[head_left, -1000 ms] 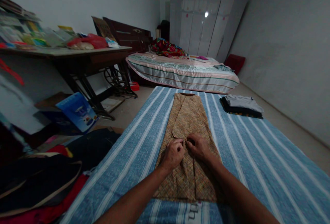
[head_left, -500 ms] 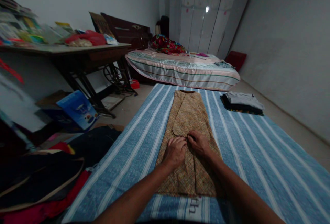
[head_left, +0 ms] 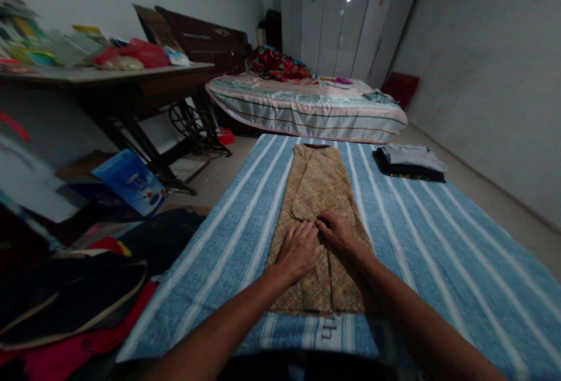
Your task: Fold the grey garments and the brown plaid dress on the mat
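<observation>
A brown-and-tan patterned shirt (head_left: 322,179) lies lengthwise on a blue-and-white striped cloth (head_left: 232,211). One sleeve is folded in over its body, the cuff edge near the middle. My left hand (head_left: 300,250) rests palm down on the shirt just below that cuff, fingers stretched out. Beside it, my right hand (head_left: 338,232) has its thumb and fingers curled together at the cuff edge, pinching the fabric. The fingertips of both hands nearly meet. The shirt's hem lies toward me, and its collar points away.
A stack of folded clothes (head_left: 409,162) sits at the far right of the cloth. Beyond stands a bed (head_left: 307,109) with a red floral blanket. To the left are a sewing machine table (head_left: 144,74), a blue box (head_left: 131,179) and a heap of dark and red clothes (head_left: 74,293).
My view has tilted down slightly, so the background sits higher. The left fingers lie a little flatter; the right hand stays at the cuff edge. The shirt looks the same.
</observation>
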{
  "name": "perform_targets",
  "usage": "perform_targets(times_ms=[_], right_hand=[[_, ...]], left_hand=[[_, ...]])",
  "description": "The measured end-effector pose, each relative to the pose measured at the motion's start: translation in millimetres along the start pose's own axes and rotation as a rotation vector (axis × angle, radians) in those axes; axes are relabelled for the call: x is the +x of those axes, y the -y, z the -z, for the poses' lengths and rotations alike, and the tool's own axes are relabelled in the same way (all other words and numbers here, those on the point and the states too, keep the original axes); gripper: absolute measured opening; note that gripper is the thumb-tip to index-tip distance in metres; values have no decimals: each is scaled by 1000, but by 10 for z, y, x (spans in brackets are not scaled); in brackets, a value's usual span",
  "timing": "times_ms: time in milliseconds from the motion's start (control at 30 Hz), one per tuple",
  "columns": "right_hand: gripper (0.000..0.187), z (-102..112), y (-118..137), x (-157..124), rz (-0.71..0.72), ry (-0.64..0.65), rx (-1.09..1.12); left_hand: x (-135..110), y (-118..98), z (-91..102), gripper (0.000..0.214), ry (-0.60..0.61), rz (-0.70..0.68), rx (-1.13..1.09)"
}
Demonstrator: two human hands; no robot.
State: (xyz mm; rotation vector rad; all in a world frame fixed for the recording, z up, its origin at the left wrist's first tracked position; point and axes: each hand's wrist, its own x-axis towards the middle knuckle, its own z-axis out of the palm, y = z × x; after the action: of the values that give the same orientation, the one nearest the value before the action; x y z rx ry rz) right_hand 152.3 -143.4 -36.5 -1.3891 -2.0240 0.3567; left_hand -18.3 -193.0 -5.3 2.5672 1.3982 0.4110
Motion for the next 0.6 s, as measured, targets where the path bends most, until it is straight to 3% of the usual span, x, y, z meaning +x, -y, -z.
perform_targets(times_ms=[367,500,600], right_hand=[[16,98,105,-57,89,-37,-48],[21,267,225,-330,100,-76,-88],[23,345,338,-703,125,-23,-170]], left_hand=[[-333,-102,4,57,181,-100,45],[-381,-104,64,56,189,-107,50],[-469,-96,81,54,170,-138,75]])
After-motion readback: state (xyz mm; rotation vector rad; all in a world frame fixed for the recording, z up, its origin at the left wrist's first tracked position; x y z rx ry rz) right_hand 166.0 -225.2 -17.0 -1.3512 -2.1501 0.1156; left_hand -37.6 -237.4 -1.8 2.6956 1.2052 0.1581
